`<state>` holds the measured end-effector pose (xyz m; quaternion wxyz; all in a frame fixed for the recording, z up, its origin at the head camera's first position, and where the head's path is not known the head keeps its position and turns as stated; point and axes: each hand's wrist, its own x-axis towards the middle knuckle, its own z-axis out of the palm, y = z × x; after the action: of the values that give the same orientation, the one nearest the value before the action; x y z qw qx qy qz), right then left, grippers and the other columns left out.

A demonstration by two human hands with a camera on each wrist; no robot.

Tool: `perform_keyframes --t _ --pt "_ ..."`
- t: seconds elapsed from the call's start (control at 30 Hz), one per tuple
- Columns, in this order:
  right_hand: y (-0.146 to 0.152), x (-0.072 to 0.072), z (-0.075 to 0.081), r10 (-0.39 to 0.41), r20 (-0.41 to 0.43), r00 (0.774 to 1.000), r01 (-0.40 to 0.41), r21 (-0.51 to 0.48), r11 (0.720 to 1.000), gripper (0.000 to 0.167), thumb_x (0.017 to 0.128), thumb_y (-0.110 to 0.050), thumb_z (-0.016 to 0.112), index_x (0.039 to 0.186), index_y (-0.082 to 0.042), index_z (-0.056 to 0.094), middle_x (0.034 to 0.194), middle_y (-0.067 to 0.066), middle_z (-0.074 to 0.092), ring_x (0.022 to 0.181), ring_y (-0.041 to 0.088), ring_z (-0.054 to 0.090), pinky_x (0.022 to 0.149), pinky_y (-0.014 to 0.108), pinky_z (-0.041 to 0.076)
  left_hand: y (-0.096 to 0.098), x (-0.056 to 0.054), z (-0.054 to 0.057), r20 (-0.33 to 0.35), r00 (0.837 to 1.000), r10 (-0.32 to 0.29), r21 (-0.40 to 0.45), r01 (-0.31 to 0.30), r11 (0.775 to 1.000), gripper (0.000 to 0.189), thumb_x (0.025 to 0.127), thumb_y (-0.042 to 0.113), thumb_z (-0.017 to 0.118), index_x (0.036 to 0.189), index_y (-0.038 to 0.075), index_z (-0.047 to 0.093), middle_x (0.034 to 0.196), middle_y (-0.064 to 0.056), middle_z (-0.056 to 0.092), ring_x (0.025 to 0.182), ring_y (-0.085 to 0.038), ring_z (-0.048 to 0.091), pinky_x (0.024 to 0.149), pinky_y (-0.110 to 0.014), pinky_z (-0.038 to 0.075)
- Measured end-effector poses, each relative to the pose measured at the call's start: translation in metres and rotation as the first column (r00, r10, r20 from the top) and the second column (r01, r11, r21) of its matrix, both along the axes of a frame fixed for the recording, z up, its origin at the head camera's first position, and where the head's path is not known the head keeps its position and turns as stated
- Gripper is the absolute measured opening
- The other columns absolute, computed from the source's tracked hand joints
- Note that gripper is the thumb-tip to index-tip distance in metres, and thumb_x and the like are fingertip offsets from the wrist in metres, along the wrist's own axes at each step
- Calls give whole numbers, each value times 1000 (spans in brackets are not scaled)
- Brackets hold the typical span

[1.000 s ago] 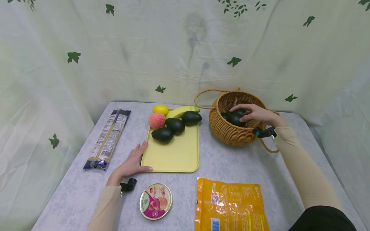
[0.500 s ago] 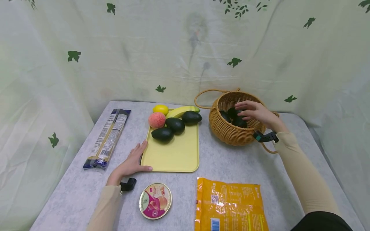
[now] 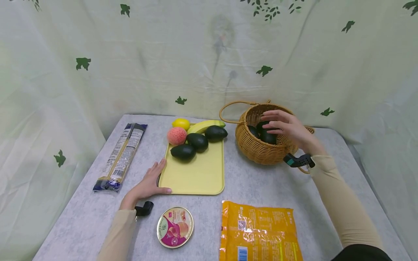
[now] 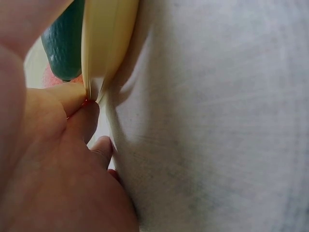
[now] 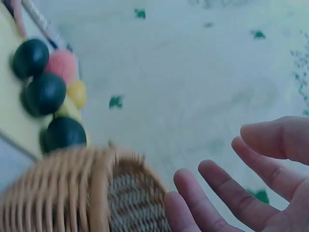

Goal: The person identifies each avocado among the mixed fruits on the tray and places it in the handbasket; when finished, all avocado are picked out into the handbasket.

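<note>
My left hand (image 3: 148, 185) lies at the near left corner of the yellow tray (image 3: 192, 179), fingers spread along its side and thumb at its front edge. In the left wrist view the fingertips touch the tray's rim (image 4: 104, 53). On the tray are three dark green avocados (image 3: 184, 152), a pink bumpy round fruit (image 3: 177, 136), a lemon (image 3: 181, 124) and a banana (image 3: 203, 126). Over the wicker basket (image 3: 258, 151) my right hand (image 3: 292, 128) hovers with its fingers apart, holding nothing. Dark avocados (image 3: 268, 137) lie inside the basket, partly covered by that hand.
A long blue-ended packet (image 3: 121, 157) lies left of the tray. Nearer the front are a round tin (image 3: 175, 227) and an orange bag (image 3: 259, 232). The basket's loop handle (image 3: 230, 107) sticks out toward the tray. A leaf-patterned curtain (image 3: 156, 65) hangs behind the table.
My right hand has let go of an avocado in the basket and lifted off it, fingers opening. My left hand has stayed at the tray's edge.
</note>
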<state>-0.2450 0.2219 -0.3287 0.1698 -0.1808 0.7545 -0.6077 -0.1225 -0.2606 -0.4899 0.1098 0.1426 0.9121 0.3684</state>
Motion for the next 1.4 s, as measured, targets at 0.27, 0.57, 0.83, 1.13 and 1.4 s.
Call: perform_keyframes --t 0.27,0.57,0.83,1.13,1.4 --pt "-45 10 3 141 -25 990 -142 -86 986 43 100 -13 51 140 -3 40 142 24 39 121 36 49 99 47 44 1 1 0 8 1000 7 7 -7 1000 112 75 37 80 151 -3 8 157 -21 5 141 -43 -6 111 -58 -5" --pt "-103 10 -26 340 -46 939 -342 -31 939 45 99 -15 53 141 -6 42 142 15 43 119 27 53 97 44 45 1 1 -1 11 1000 9 5 -9 1000 112 75 38 80 152 -2 8 158 -20 5 142 -42 -7 112 -57 -5" --pt "-148 3 -49 427 -37 904 -428 -18 904 45 97 -9 55 140 -3 44 138 11 47 120 29 51 97 38 45 2 1 0 10 1000 9 4 -9 1000 113 75 38 80 152 -2 8 158 -21 4 141 -42 -7 111 -57 -5" --pt "-185 -9 -70 462 -91 882 -456 72 887 48 93 -3 60 138 0 46 141 16 45 127 39 43 97 33 45 3 0 3 19 1000 10 1 -10 1000 114 75 38 81 152 -2 7 158 -20 4 141 -42 -7 111 -58 -5" --pt "-220 -15 -83 491 -148 858 -465 180 867 48 88 -1 64 134 -2 52 138 11 49 130 33 40 106 46 35 1 1 3 10 1000 7 3 -7 1000 114 75 38 81 152 -1 7 158 -20 4 141 -43 -7 111 -60 -4"
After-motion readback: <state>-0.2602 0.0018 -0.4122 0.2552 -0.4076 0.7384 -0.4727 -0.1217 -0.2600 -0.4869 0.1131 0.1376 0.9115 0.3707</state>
